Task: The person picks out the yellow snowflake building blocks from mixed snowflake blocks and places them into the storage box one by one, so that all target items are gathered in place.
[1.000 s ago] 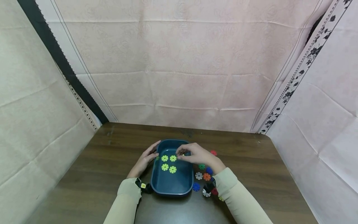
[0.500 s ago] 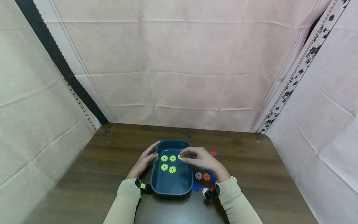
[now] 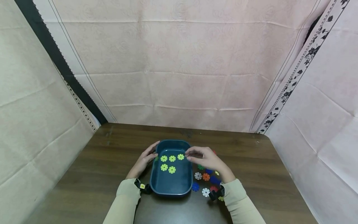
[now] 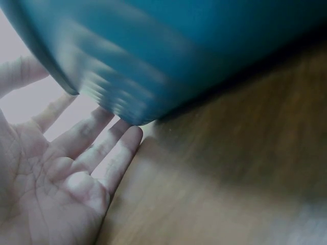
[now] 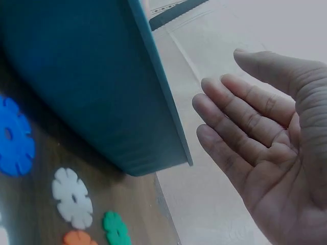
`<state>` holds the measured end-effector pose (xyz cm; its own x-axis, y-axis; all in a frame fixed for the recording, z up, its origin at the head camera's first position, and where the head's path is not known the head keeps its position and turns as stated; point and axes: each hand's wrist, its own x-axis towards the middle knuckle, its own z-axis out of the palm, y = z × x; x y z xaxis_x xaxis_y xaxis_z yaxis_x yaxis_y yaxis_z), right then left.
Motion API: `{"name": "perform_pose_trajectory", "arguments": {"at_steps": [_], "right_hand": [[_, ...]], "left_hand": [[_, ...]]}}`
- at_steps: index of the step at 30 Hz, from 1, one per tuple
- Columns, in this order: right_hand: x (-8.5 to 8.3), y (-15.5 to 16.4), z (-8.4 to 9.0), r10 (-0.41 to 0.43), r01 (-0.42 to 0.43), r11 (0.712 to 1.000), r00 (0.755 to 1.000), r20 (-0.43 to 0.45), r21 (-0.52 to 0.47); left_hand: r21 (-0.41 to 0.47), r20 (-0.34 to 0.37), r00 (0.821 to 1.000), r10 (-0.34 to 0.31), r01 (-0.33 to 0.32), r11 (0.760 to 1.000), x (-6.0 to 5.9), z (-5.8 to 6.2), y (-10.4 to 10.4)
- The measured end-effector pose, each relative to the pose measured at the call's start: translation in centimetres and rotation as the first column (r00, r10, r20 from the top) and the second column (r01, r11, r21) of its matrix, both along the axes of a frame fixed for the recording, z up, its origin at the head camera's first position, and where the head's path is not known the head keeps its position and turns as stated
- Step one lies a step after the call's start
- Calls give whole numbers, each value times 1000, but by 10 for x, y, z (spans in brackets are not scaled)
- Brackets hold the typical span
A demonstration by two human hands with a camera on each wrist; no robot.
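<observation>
A dark blue rectangular tray (image 3: 171, 186) stands on the table, with several yellow-green notched plastic discs (image 3: 172, 170) laid flat inside. They form a row of three with a shorter row below. My left hand (image 3: 146, 159) rests against the tray's left side, thumb over the rim; the left wrist view shows its fingers (image 4: 117, 158) extended along the outer wall. Over the tray's upper right rim hovers my right hand (image 3: 205, 158). Its fingers (image 5: 225, 138) are loosely bent and apart from the thumb in the right wrist view, with nothing between them.
Right of the tray, loose discs lie on the brown wooden table (image 3: 112, 174): a white disc (image 3: 205, 192), an orange disc (image 3: 206, 177), a blue disc (image 3: 195, 186), a green disc (image 5: 116, 229) and others partly under the right wrist. Pale cloth (image 3: 179, 68) hangs behind.
My right hand has let go of a yellow-green disc at the right end of the top row and drawn back to the right. The left hand has stayed on the tray.
</observation>
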<state>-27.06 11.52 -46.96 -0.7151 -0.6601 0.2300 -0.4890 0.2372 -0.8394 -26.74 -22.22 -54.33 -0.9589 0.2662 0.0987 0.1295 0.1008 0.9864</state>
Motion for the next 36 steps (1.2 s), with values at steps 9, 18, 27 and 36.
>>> {"name": "perform_pose_trajectory", "arguments": {"at_steps": [9, 18, 27, 36], "right_hand": [[3, 26, -2, -101, 101, 995, 994, -42, 8], [3, 69, -15, -198, 198, 980, 980, 17, -5], [3, 133, -57, -278, 305, 930, 949, 152, -205], [17, 158, -89, -499, 508, 858, 859, 115, -78]], "left_hand": [[2, 15, 1000, -14, 14, 1000, -2, -1, 0], [-11, 6, 1000, -1, 1, 1000, -2, -3, 2], [-10, -5, 1000, 3, -3, 1000, -3, -3, 5], [-1, -1, 1000, -1, 1, 1000, -2, -3, 0]]}}
